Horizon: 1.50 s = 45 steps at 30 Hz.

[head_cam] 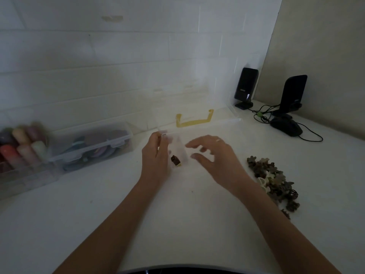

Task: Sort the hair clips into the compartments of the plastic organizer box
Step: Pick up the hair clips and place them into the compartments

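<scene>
A clear plastic organizer box [213, 127] with a yellow handle [194, 121] stands in the middle of the white table, lid raised toward the wall. My left hand [155, 157] holds the box's left front edge, thumb on the rim. One dark brown hair clip [175, 160] lies in a front compartment beside that hand. My right hand [215, 157] hovers over the box, fingers spread and loosely bent, holding nothing. A pile of brown and cream flower-shaped hair clips [272, 180] lies on the table to the right of my right wrist.
At the left stand a closed clear box [92, 147] of coloured items and a clear container of pastel rolls [21, 149]. Two black speakers [245, 88] [294, 93], a black mouse [286, 126] and cables sit at the back right. A tiled wall runs behind.
</scene>
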### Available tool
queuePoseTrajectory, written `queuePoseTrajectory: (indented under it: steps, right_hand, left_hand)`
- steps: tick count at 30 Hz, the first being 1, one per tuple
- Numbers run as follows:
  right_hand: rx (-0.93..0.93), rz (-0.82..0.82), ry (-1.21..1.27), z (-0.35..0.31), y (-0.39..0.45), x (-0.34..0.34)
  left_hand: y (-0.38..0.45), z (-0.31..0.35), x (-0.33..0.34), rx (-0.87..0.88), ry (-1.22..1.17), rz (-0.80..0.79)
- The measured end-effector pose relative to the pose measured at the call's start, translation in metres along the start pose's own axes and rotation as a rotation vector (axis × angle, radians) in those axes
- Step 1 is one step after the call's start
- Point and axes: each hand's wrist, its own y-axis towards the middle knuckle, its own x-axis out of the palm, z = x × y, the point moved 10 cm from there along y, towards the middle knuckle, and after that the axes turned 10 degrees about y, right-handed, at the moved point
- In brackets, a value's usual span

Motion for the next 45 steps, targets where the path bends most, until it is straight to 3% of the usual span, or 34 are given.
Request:
queuePoseTrajectory:
  steps: [4, 8, 13, 16, 20, 28, 31, 34, 37, 41, 45]
  right_hand:
    - [0.07, 0.044, -0.125, 0.025, -0.019, -0.046]
    - [0.209, -0.151, -0.21, 0.055, -0.032, -0.068]
    - [0.429, -0.473, -0.135, 0.088, -0.048, -0.06]
    - [0.403, -0.578, -0.184, 0.088, -0.051, -0.045]
    - [0.322, -0.495, -0.134, 0.079, -0.045, -0.045]
    - [0.14, -0.235, 0.218, 0.025, -0.01, -0.049]
    - [0.031, -0.019, 0.176, 0.01, 0.004, -0.043]
    - [-0.097, 0.093, 0.014, -0.006, 0.01, -0.028]
    - [-0.152, 0.085, -0.185, -0.007, 0.01, -0.015]
    - [-0.023, 0.151, -0.048, 0.016, -0.002, -0.053]
    - [0.132, -0.143, 0.028, 0.041, -0.012, -0.067]
  left_hand:
    - [0.002, -0.002, 0.001, -0.027, -0.029, 0.008]
    - [0.001, -0.002, 0.001, -0.029, -0.03, 0.01]
    - [0.001, -0.002, 0.002, -0.026, -0.024, 0.012]
    - [0.0, 0.0, 0.0, -0.022, -0.017, 0.026]
    - [-0.002, 0.001, -0.001, -0.022, -0.023, 0.025]
    - [-0.006, 0.001, -0.002, -0.033, -0.012, 0.022]
    - [-0.009, 0.008, -0.002, 0.082, 0.119, 0.008]
    - [-0.01, 0.01, -0.003, 0.15, 0.171, 0.019]
    - [-0.007, 0.006, -0.003, 0.069, 0.019, 0.036]
    - [-0.003, 0.001, -0.002, 0.023, -0.037, 0.052]
    - [0.001, -0.004, -0.001, -0.004, -0.054, 0.063]
